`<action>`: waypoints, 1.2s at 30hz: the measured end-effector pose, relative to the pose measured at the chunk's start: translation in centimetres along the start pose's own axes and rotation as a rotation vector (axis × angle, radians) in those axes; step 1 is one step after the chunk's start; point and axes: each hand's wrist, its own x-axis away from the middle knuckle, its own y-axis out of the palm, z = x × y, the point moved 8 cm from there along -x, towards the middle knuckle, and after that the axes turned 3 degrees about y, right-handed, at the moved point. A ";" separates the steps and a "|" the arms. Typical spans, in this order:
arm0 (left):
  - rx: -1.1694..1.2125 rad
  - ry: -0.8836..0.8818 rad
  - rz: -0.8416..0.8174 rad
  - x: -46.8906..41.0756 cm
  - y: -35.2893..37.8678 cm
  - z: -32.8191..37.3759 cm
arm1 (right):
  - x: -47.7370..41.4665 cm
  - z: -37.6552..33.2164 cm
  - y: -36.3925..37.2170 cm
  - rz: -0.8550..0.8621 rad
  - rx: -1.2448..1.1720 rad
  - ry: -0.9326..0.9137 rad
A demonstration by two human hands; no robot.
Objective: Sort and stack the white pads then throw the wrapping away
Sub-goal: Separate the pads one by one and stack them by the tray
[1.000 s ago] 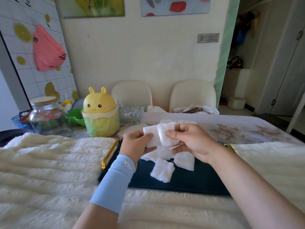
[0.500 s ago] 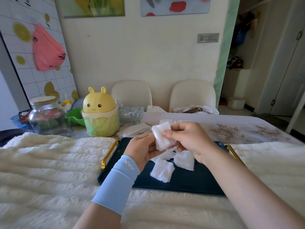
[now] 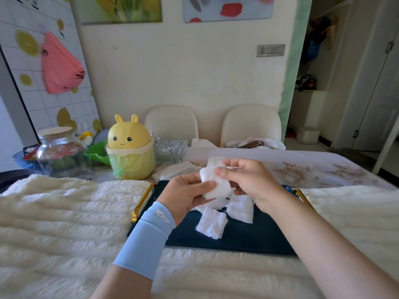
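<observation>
Hidden: my hands block some of the loose pads, so I can't count them.
Grip: left hand cradles a small pad stack, thumb on top; right hand pinches its upper edge.
Pads: the held stack is over the tray at its 12 o'clock side; the loose ones lie mid-tray.
Containers: bunny bin at 10 o'clock, insides unseen; jar contents blurry.

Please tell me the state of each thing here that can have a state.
left hand, grips the held pads.
right hand, pinches the held pads.
held pads, bunched together, above the tray.
loose pads, lying unsorted on the tray.
yellow bin, lid closed.
glass jar, lid on.
</observation>
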 end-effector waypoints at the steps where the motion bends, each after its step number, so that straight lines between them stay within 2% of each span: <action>1: 0.002 0.000 -0.010 0.0 -0.1 0.0 | 0.0 0.1 0.0 -0.011 -0.045 0.016; 3: -0.004 -0.015 -0.008 0.0 -0.5 0.0 | -0.1 0.2 0.0 0.000 -0.027 -0.018; 5: -0.013 -0.037 0.075 -0.2 -1.5 -0.4 | -0.2 -0.4 -0.1 0.056 0.106 -0.141; 7: -0.023 -0.034 0.220 -0.4 -3.2 -0.6 | 0.2 -1.5 0.3 0.050 0.390 -0.308; 9: -0.028 -0.012 0.322 -0.5 -4.6 -0.5 | 0.8 -1.7 1.7 -0.090 0.643 -0.385; 14: -0.026 0.023 0.434 -0.7 -6.1 -0.1 | 3.2 0.1 6.1 -0.447 0.988 -0.345; 16: -0.026 0.034 0.458 -0.6 -6.2 -0.1 | 3.9 1.3 7.5 -0.551 1.037 -0.309; 19: -0.026 0.039 0.459 -0.6 -6.2 -0.1 | 3.8 2.0 7.8 -0.603 1.101 -0.296; 22: -0.055 0.040 0.438 -0.6 -5.8 -0.2 | 3.5 2.1 7.2 -0.571 1.181 -0.292; 24: -0.062 0.045 0.435 -0.6 -5.7 -0.2 | 3.3 1.8 6.8 -0.536 1.157 -0.300; 27: -0.056 0.050 0.440 -0.5 -5.7 -0.1 | 2.7 0.1 5.8 -0.420 1.029 -0.410; 32: 0.033 0.058 0.459 -0.4 -5.8 0.1 | 1.6 -2.1 2.3 -0.276 0.332 -0.317; 36: 0.016 0.058 0.471 -0.3 -5.9 0.0 | 0.7 -1.7 1.1 -0.209 0.055 -0.200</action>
